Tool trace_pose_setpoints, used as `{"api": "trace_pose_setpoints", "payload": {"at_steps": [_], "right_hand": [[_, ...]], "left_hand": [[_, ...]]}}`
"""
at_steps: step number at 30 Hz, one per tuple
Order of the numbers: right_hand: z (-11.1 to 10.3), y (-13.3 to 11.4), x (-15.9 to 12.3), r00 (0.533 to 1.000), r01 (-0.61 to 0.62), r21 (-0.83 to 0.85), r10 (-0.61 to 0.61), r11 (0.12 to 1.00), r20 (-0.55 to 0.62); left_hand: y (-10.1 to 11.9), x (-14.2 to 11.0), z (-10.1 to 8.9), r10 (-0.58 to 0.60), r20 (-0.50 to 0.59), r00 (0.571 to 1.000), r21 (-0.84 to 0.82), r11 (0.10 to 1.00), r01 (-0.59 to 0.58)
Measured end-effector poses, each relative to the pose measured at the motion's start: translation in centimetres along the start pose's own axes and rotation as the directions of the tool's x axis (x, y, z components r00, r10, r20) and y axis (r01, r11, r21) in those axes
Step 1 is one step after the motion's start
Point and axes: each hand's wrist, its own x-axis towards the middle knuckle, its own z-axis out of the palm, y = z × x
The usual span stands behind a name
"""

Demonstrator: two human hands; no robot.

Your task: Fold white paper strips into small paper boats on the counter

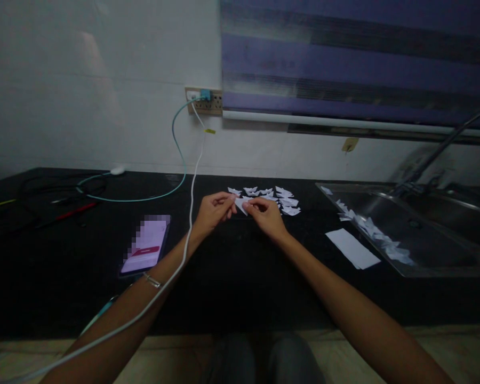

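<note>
A small piece of folded white paper point(241, 206) is pinched between both hands above the black counter. My left hand point(216, 212) is closed on its left side, thumb on top. From the right, my right hand point(266, 214) grips it between thumb and fingers. Just behind the hands stand several small folded paper boats point(289, 202) in rows, partly hidden by my fingers. To the right lies a stack of white paper sheets point(352, 248) beside the sink edge.
More folded white papers point(374, 232) line the rim of the metal sink point(424, 234), which has a faucet point(436, 149). A phone point(147, 245) lies left of my left forearm. A white cable point(191, 202) crosses that forearm from the wall socket point(214, 102). Dark cords point(36, 189) lie far left.
</note>
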Motion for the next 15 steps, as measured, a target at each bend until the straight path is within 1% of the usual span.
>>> {"api": "trace_pose_setpoints", "payload": {"at_steps": [3,6,11,15], "right_hand": [[-0.14,0.44,0.12,1.000,0.021,0.010,-0.021,1.000,0.020],[-0.14,0.47,0.04,0.999,-0.010,0.060,0.007,0.998,0.050],[-0.01,0.21,-0.15,0.989,-0.122,0.186,0.104,0.975,0.104],[-0.07,0.05,-0.14,0.985,-0.133,0.221,0.103,0.966,0.142]], "left_hand": [[0.35,-0.08,0.09,-0.068,0.054,0.996,-0.057,0.996,0.071],[0.57,-0.11,0.18,-0.103,0.098,0.990,-0.077,0.991,0.111],[0.92,-0.28,0.13,-0.094,0.110,0.989,-0.028,0.995,0.098],[1.05,-0.40,-0.25,-0.073,0.201,0.977,0.104,0.993,0.053]]}}
